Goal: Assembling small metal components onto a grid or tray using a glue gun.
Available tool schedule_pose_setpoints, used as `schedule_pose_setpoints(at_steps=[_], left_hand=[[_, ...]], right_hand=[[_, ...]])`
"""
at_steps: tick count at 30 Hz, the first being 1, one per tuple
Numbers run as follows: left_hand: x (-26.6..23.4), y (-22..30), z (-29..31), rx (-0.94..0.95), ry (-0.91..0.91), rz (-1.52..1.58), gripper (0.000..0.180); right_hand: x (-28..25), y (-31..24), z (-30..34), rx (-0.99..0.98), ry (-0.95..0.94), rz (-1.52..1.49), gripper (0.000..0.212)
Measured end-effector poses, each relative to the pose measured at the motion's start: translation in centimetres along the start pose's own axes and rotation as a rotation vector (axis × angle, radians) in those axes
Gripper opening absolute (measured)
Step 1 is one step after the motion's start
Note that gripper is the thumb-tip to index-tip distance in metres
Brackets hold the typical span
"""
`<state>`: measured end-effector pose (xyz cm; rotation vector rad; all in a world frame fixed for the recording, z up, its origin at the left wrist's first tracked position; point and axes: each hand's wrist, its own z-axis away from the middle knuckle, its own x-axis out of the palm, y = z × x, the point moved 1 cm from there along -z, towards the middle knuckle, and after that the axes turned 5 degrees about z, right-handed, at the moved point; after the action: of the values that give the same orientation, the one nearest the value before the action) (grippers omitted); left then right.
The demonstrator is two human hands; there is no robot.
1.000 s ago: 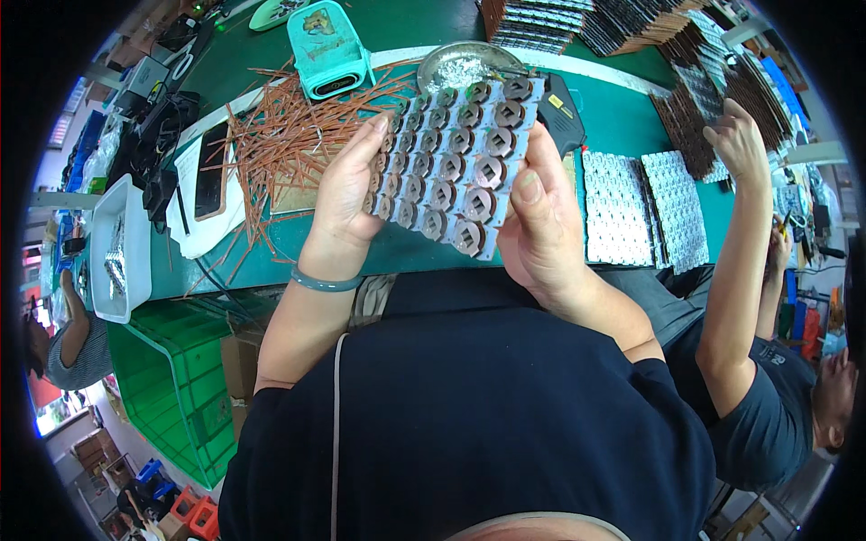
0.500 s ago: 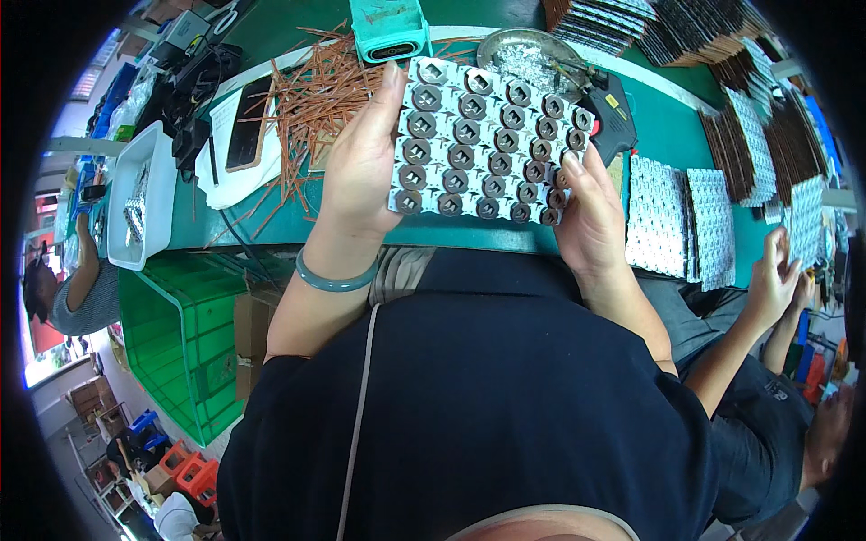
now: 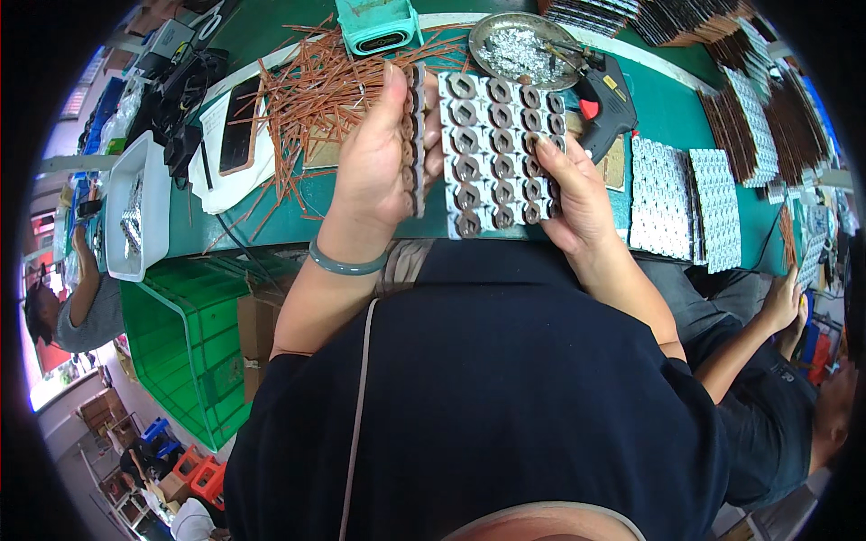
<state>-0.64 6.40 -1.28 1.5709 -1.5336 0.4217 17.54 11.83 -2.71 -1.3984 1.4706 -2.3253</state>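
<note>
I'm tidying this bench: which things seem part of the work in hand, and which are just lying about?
Likely part of the work:
edge-on panel in the left hand
ringed panel in the right hand
similar panels at right

Apparently just lying about:
dark phone
turquoise holder
brown sticks, untouched, role unclear
black gun-shaped tool, untouched, role unclear

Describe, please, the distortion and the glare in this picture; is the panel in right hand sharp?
Head view: the fisheye lens curves the white strip and leaves black corners; head view: a bright patch at the left rim looks washed out; head view: the panel in the right hand looks fairly sharp.
</note>
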Motion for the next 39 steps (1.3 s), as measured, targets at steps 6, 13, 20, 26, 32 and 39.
schedule_pose_setpoints(at_steps=[6, 13, 20, 26, 32, 39], left_hand=[[2.1, -2.3, -0.1, 0.35, 1.028, -1.012, 0.036], [2.1, -2.0, 0.4, 0.32, 1.098, -0.911, 0.038], [2.0, -2.2, 0.2, 0.268, 1.022, -0.656, 0.042], [2.1, -2.2, 0.0, 0.114, 0.97, -0.454, 0.049], [-0.1, -2.1, 0.8, 0.12, 0.275, -0.008, 0.039], [0.9, -3.5, 0.4, 0.3, 1.064, -0.786, 0.035]], right_hand=[[0.5, -0.1, 0.3, -0.161, 0.092, 0.152, 0.031], [0.8, 0.1, 0.4, -0.183, 0.057, 0.162, 0.028], [0.7, 0.6, 0.3, -0.097, 0.062, 0.096, 0.03], [0.6, 0.8, -0.2, -0.106, 0.059, 0.118, 0.034], [-0.8, 2.3, -1.5, 0.106, 0.017, -0.177, 0.029], [0.7, 1.6, -0.6, -0.179, 0.021, 0.328, 0.028]])
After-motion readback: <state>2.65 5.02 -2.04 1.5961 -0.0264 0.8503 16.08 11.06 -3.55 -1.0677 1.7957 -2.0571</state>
